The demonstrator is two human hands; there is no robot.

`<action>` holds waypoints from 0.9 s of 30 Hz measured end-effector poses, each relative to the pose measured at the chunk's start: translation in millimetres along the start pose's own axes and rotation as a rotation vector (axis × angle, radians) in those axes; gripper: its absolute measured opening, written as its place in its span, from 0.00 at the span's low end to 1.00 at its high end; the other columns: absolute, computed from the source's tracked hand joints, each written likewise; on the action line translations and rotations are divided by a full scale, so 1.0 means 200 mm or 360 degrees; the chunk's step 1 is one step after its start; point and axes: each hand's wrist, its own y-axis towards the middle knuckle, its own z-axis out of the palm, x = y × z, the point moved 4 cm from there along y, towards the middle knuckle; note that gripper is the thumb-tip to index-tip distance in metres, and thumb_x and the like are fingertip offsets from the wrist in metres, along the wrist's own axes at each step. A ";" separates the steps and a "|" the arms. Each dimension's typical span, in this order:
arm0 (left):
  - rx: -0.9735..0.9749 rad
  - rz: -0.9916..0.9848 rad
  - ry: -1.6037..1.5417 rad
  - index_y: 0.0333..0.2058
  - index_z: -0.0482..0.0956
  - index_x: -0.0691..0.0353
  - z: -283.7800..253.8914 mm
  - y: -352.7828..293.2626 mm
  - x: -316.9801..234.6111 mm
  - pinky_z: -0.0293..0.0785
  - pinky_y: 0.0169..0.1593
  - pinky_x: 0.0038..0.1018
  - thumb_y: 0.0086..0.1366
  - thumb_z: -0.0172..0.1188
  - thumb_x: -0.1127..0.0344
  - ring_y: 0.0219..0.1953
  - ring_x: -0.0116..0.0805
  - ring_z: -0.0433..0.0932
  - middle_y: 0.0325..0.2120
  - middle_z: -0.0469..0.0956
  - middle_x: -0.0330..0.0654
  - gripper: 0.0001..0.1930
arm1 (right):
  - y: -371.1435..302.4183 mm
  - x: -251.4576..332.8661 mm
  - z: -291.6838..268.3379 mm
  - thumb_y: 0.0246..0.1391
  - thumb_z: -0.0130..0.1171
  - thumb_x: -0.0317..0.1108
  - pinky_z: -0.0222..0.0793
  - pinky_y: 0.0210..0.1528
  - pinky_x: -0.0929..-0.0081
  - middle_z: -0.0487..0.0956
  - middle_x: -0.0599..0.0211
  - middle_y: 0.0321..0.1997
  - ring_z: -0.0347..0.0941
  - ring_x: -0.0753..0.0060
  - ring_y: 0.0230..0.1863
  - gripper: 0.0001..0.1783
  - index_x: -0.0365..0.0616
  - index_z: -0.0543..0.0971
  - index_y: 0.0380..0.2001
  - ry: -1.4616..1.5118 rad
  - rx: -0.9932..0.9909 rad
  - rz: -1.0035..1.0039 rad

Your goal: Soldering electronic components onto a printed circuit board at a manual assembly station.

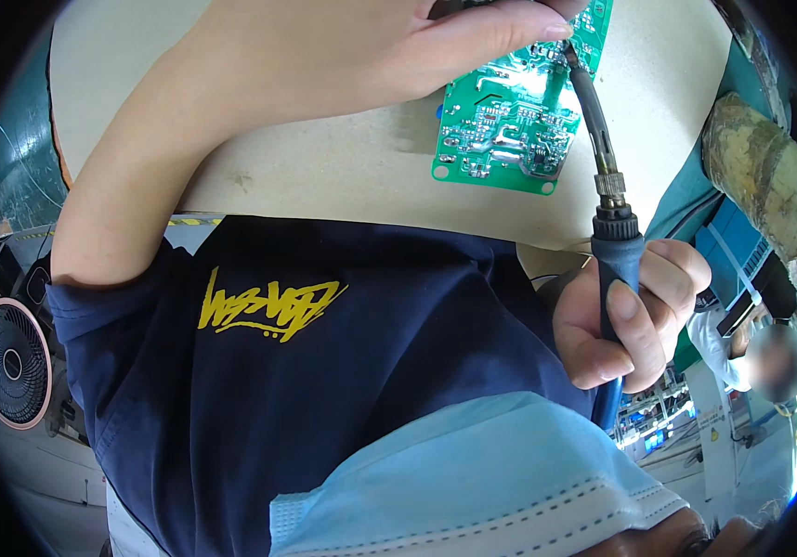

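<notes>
Broadly, a tan table top [324, 167] spreads across the upper part of the view, and the green circuit board [519, 116] sits over it toward the top, right of the middle, solder side up. The board should be light and stiff but fragile: it would likely crack before it bent, and its small parts could scrape off. Its bare edges and corners are the sensible place to take hold. The soldering iron [614, 223], dark handle below and metal barrel above, looks light and firm, with a grip that is probably not slippery; hold it only there, since the barrel may be hot.

The right hand [645, 320] is closed round that handle, thumb and fingers wrapped about it. Well apart from it, the left hand [454, 46] reaches over the upper part of the board; its fingers run out of view, so I cannot tell what they hold. Its thumb [555, 33] is just beside the iron's tip [569, 58], which is at the board's surface. A blue part [438, 111] shows at the left edge. Smallest are the corner holes [440, 173], with plain green around them.
</notes>
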 end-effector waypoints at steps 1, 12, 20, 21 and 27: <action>0.0010 -0.0007 0.0008 0.29 0.79 0.59 0.00 0.00 0.00 0.62 0.37 0.25 0.53 0.66 0.75 0.18 0.28 0.61 0.20 0.74 0.33 0.06 | 0.00 0.00 0.01 0.64 0.37 0.44 0.63 0.25 0.64 0.68 0.68 0.16 0.64 0.69 0.17 0.22 0.39 0.76 0.32 -0.0001 0.0040 -0.0017; -0.0013 0.0007 0.0065 0.29 0.79 0.59 -0.01 0.00 0.01 0.61 0.36 0.26 0.51 0.67 0.75 0.19 0.28 0.58 0.16 0.63 0.32 0.07 | -0.02 -0.03 -0.07 0.63 0.34 0.43 0.58 0.32 0.66 0.70 0.69 0.20 0.65 0.71 0.23 0.21 0.44 0.76 0.40 0.0014 -0.0112 0.0110; 0.0068 -0.0037 0.0084 0.29 0.79 0.59 -0.01 0.01 -0.01 0.60 0.37 0.26 0.51 0.67 0.75 0.18 0.28 0.57 0.15 0.62 0.31 0.07 | -0.06 -0.06 -0.05 0.63 0.36 0.44 0.58 0.32 0.62 0.71 0.63 0.19 0.64 0.67 0.20 0.22 0.39 0.76 0.37 0.0210 -0.0204 0.0195; 0.0057 -0.0039 0.0068 0.29 0.79 0.59 -0.01 0.01 -0.01 0.60 0.37 0.26 0.51 0.67 0.75 0.18 0.28 0.57 0.15 0.62 0.31 0.07 | -0.07 -0.06 -0.06 0.63 0.36 0.43 0.57 0.32 0.59 0.73 0.58 0.19 0.64 0.66 0.17 0.23 0.36 0.77 0.36 0.0297 -0.0279 0.0196; 0.0030 -0.0039 0.0036 0.29 0.79 0.58 -0.01 0.01 0.00 0.61 0.38 0.26 0.51 0.67 0.75 0.18 0.28 0.57 0.15 0.63 0.32 0.07 | -0.09 -0.13 -0.08 0.61 0.38 0.43 0.54 0.39 0.58 0.79 0.63 0.26 0.68 0.66 0.21 0.23 0.39 0.80 0.39 0.0532 -0.0327 0.0522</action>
